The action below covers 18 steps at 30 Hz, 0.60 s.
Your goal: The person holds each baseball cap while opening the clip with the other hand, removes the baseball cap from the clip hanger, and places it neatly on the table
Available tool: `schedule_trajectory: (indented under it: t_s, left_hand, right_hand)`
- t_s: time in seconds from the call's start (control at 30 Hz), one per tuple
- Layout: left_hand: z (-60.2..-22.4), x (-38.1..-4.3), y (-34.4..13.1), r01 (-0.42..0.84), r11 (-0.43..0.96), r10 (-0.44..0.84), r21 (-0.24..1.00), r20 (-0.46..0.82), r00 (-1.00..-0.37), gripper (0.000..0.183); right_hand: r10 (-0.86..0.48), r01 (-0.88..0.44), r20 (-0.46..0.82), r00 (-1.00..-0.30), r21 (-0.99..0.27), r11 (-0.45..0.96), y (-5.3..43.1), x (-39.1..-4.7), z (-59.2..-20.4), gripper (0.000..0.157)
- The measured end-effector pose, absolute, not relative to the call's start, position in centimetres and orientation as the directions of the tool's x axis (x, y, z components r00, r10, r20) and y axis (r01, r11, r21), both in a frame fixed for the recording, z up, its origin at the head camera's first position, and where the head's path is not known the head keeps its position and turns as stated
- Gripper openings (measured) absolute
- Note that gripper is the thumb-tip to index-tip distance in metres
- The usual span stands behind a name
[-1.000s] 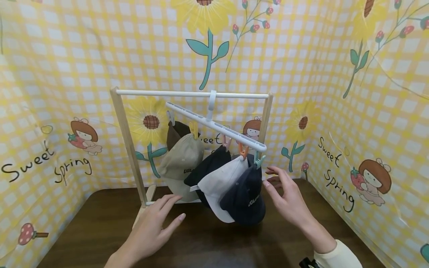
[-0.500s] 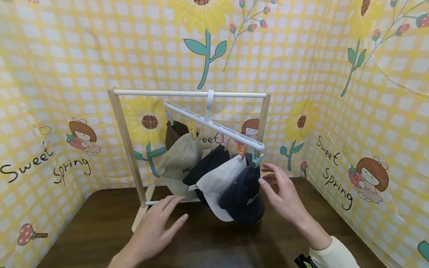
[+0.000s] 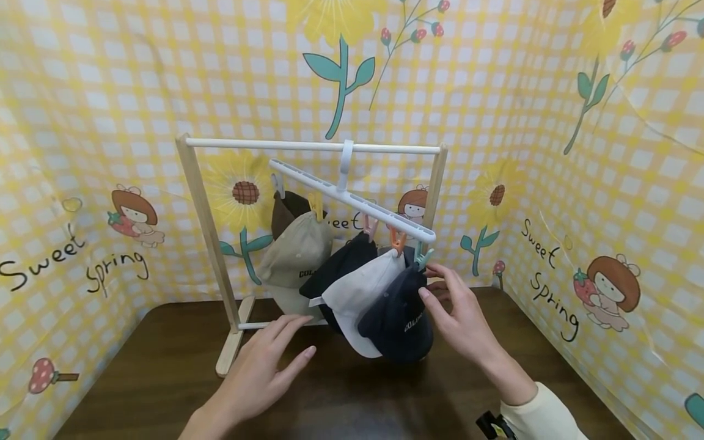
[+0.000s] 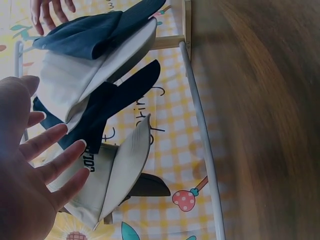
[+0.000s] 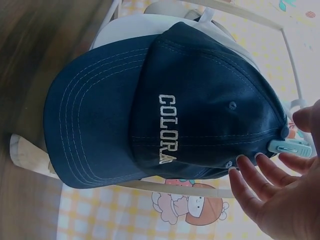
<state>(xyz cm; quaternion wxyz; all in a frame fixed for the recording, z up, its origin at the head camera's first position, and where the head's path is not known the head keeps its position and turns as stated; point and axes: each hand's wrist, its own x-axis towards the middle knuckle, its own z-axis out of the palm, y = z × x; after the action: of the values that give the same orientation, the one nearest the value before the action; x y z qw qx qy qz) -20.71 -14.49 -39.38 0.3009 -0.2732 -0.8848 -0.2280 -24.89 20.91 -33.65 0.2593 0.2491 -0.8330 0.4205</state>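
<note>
From a white clip hanger [image 3: 379,212] hang several baseball caps, each by a coloured clip. The navy cap [image 3: 398,321] with light lettering is nearest on the right, held by a green clip [image 5: 290,147]. Behind it come a white cap [image 3: 352,296], a black cap [image 3: 338,272], a beige cap [image 3: 297,250] and a brown cap [image 3: 282,217]. My right hand [image 3: 462,315], fingers loosely bent, is right at the navy cap's side, below the green clip. My left hand [image 3: 255,370] is spread in front of the beige cap, holding nothing.
The hanger hooks over the white top rod [image 3: 258,144] of a wooden rack [image 3: 206,238]. The rack stands on a dark brown table [image 3: 148,366]. A checked yellow cloth [image 3: 231,73] with printed sunflowers covers the walls behind and at both sides.
My right hand has shifted slightly left, closer to the navy cap. My left hand has drifted a little to the right. The caps hang as before.
</note>
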Motion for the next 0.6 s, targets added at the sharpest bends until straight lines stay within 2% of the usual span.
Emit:
schedule_trajectory:
  t_s: [0.6]
  left_hand:
    - [-39.4, -20.6, -13.2, 0.654, 0.712, 0.380, 0.254, 0.644, -0.664, 0.044]
  right_hand:
    - [-0.180, -0.621, 0.634, -0.752, -0.590, 0.516, 20.9, -25.1, -33.6, 0.045]
